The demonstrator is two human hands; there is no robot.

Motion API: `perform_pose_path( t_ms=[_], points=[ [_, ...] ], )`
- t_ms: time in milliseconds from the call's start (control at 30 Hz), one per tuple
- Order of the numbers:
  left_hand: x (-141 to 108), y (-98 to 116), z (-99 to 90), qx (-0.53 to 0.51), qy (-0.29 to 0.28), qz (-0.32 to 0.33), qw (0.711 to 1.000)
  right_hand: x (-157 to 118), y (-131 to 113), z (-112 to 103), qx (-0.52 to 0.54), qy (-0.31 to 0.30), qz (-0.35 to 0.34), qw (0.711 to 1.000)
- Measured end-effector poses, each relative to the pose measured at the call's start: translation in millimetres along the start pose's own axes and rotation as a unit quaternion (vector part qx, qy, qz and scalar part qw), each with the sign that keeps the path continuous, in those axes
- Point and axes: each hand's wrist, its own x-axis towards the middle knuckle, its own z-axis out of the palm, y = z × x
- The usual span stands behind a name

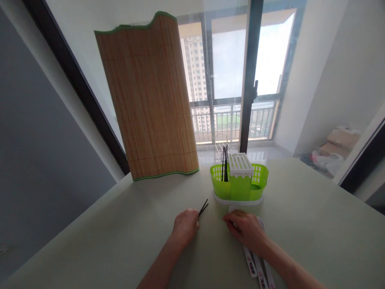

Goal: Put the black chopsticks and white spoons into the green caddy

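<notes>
1. My left hand [185,227] is closed around a pair of black chopsticks [203,208]; tips stick out far-right of my knuckles, pointing toward the green caddy [239,185]; hand sits low over the table [120,241], near centre.
2. My right hand [246,229] lies on the white spoons [258,265]; fingers curled down over their far ends; whether I'm actually pinching one I can't tell; handles run near-right under my wrist, with pink print on them.
3. Caddy stands just far of both hands, on a white drip tray; white slotted insert in the middle; a few black chopsticks [224,163] already upright in its left compartment; right compartment looks empty from here.
4. Progress, as I judge it: some chopsticks are sorted in; the pair in my left hand and all the spoons are still out; so roughly early-to-mid.
5. Bamboo mat [150,96] stands upright far-left, well apart from the caddy; not touched.
</notes>
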Motion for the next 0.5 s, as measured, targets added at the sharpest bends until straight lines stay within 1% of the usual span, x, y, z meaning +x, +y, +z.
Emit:
perform_pose_path(
  t_ms=[33,100,167,200,267,333,367,433,500],
  points=[
    [0.3,-2.9,-1.9,-0.005,0.009,-0.007,1.0,0.1,-0.6,0.1,0.001,-0.001,-0.007,1.0],
    [0.4,-7.4,-9.5,-0.035,0.046,-0.012,0.998,0.1,-1.9,0.4,-0.001,-0.003,-0.016,1.0],
    [-1.5,-8.9,-21.9,-0.114,0.085,0.005,0.99,0.0,-3.3,0.9,0.002,-0.006,-0.018,1.0],
    [-3.4,-8.1,-29.1,-0.174,0.099,0.019,0.98,-0.2,-4.3,1.3,0.01,-0.007,-0.017,1.0],
    [-9.1,-2.7,-43.2,-0.313,0.114,0.05,0.942,-0.9,-7.0,1.9,0.04,-0.006,-0.01,0.999],
    [-16.0,7.1,-53.6,-0.438,0.124,0.072,0.888,-1.9,-11.3,2.7,0.079,-0.007,-0.007,0.997],
    [-19.3,12.9,-56.6,-0.484,0.131,0.08,0.862,-2.5,-14.0,3.1,0.098,-0.008,-0.008,0.995],
    [-24.7,24.6,-58.2,-0.541,0.14,0.094,0.824,-3.3,-19.5,4.5,0.131,-0.009,-0.017,0.991],
    [-27.8,33.9,-54.6,-0.562,0.139,0.111,0.808,-3.5,-23.6,6.9,0.148,-0.005,-0.024,0.989]
  ],
)
